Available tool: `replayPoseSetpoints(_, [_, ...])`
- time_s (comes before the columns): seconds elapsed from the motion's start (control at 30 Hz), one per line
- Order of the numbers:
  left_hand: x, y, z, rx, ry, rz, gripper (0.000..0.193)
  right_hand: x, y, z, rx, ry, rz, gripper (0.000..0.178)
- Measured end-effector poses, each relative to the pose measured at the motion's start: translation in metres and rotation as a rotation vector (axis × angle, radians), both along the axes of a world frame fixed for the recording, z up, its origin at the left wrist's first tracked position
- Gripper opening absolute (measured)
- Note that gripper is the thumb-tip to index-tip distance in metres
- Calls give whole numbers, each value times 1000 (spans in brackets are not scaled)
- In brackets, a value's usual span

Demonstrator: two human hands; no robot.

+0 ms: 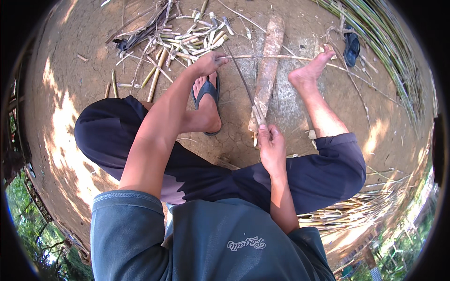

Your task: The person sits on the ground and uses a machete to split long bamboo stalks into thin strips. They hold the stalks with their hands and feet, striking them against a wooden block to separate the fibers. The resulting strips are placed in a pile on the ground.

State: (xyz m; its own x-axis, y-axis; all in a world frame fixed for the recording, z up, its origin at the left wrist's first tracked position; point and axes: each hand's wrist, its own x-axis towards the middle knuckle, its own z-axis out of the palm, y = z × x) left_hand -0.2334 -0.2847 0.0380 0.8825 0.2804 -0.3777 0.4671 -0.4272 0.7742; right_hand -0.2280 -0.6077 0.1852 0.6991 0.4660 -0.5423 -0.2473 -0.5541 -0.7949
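Note:
My left hand (209,64) reaches forward over my sandalled foot, its fingers closed on one end of a thin cane stalk (291,56). The stalk runs to the right across a worn wooden log (273,42) lying lengthwise on the ground, and on past my bare foot. My right hand (273,144) is wrapped round the pale wooden handle of a long, narrow knife (245,85). Its dark blade points forward and to the left, and its tip lies close to my left fingers and the stalk. Whether the edge touches the stalk, I cannot tell.
Cut stalk pieces (187,43) lie heaped at the far left. A big bundle of long green stalks (393,44) spreads at the far right, near a loose dark sandal (351,47). More cut stalks (356,206) lie behind my right knee. Bare, cracked earth (96,63) surrounds me.

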Motion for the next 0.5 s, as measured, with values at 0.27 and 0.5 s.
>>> replayPoseSetpoints(0.27, [-12,-18,-13,339,-17,79,34,-6,-4,1,-93,-94,4,50])
replayPoseSetpoints(0.5, [-17,-33,-17,457,-65,58,26,-27,-15,4,-153,-165,9,50])
